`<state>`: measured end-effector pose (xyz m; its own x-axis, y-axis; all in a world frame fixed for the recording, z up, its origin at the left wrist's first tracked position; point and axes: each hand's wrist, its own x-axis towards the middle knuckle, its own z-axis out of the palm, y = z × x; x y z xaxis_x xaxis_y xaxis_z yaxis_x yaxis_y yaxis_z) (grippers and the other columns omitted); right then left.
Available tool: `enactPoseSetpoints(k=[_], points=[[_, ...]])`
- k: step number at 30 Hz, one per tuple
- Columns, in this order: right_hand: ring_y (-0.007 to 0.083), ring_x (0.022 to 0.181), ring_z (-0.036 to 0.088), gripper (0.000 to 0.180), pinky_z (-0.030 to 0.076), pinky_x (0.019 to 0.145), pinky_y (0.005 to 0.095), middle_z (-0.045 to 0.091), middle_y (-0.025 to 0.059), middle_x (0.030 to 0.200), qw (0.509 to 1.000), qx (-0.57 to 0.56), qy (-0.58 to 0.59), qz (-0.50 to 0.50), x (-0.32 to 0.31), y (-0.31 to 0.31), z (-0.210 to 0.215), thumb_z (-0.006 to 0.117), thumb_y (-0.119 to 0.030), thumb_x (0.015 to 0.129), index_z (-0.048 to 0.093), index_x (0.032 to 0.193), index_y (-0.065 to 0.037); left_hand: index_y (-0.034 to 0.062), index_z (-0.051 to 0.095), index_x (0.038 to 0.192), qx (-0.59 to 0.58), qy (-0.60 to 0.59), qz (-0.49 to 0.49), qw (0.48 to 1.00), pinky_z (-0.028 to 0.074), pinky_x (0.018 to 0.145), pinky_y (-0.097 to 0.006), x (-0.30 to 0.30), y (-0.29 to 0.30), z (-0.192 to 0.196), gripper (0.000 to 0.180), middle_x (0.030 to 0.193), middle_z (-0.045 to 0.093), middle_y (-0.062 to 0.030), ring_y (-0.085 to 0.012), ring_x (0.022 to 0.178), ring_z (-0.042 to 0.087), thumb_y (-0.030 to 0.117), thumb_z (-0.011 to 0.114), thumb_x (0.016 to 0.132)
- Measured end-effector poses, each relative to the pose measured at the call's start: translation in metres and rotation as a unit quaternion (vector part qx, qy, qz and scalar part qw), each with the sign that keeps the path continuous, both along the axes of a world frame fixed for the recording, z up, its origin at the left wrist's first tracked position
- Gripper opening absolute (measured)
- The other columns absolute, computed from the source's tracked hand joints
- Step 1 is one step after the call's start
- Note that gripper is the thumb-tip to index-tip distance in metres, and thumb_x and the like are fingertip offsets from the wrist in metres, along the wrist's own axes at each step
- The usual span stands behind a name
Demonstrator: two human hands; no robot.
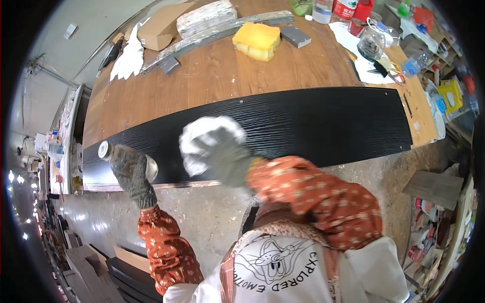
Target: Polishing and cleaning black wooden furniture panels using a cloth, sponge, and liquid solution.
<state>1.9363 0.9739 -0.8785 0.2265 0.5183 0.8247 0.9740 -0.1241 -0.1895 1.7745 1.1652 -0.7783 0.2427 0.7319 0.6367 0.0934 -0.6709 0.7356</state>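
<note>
A long black wood-grain board (323,123) lies across the near edge of a brown wooden table (212,76). My right hand (227,159), in a grey knit glove, presses a crumpled white cloth (204,139) onto the board near its middle; the hand is motion-blurred. My left hand (132,174), also gloved, grips a clear bottle (113,154) with a pale cap, held tilted over the board's left end. Both forearms wear red patterned sleeves.
On the table behind lie a yellow sponge (256,40), a grey block (295,36), a long pale strip (217,33), a cardboard piece (161,25), white rags (129,58), bottles and a jar (371,44) at the back right. Dark boards (126,275) are stacked on the concrete floor at the lower left.
</note>
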Motion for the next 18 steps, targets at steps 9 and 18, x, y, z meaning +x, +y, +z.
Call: enactPoseSetpoints(k=[9, 18], points=[[0.0269, 0.127, 0.04, 0.037, 0.036, 0.101, 0.0459, 0.047, 0.0041, 0.132, 0.952, -0.196, -0.056, -0.23, 0.147, -0.126, 0.029, 0.051, -0.024, 0.086, 0.052, 0.123, -0.024, -0.0012, 0.065, 0.1, 0.209, 0.346, 0.125, 0.906, 0.047, 0.082, -0.035, -0.142, 0.036, 0.012, 0.022, 0.102, 0.065, -0.0105, -0.0218, 0.092, 0.06, 0.015, 0.062, 0.086], [0.0331, 0.111, 0.055, 0.045, 0.042, 0.094, 0.0427, 0.06, 0.014, 0.119, 0.8, -0.129, 0.251, -0.529, 0.178, -0.38, 0.004, 0.054, -0.043, 0.089, 0.056, 0.123, -0.014, 0.0012, 0.043, 0.132, -0.013, 0.205, 0.024, 0.978, 0.047, 0.091, -0.035, -0.047, 0.003, 0.025, 0.08, 0.118, 0.056, -0.0143, -0.0233, 0.101, 0.057, 0.02, 0.084, 0.065]])
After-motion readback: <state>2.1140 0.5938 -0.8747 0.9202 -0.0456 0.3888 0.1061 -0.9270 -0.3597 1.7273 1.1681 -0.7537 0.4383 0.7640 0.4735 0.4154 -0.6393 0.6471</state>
